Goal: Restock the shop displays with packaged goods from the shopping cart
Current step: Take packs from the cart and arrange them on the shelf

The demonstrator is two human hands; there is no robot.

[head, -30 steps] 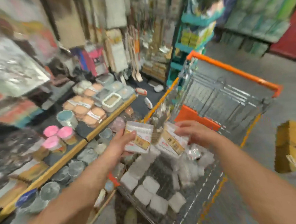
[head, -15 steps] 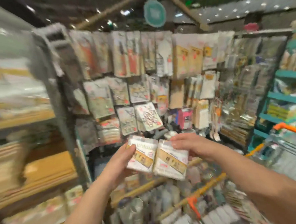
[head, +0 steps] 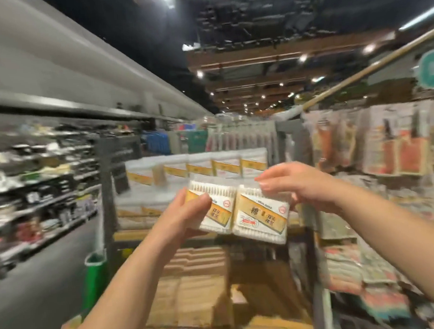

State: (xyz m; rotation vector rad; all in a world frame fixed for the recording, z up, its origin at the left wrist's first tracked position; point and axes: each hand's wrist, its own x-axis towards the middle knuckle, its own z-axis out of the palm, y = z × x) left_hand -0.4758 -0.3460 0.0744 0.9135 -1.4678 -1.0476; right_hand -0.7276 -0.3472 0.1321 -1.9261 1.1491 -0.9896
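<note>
One head-worn wide-angle camera looks forward and slightly upward along a shop aisle, taking in the dark ceiling with spotlights (head: 255,68). It sits close behind the person's raised forearms; the grey shelving with white-and-yellow packets (head: 226,166) stands near, directly ahead.

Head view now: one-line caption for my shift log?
Left hand and right hand hold two cotton swab packs up before a shelf row of matching packs.

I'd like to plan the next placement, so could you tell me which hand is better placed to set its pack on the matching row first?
Probably the right hand: its pack hangs nearer the matching row, pinched from its top edge. The left hand wraps its pack from the side, lower down.
</note>
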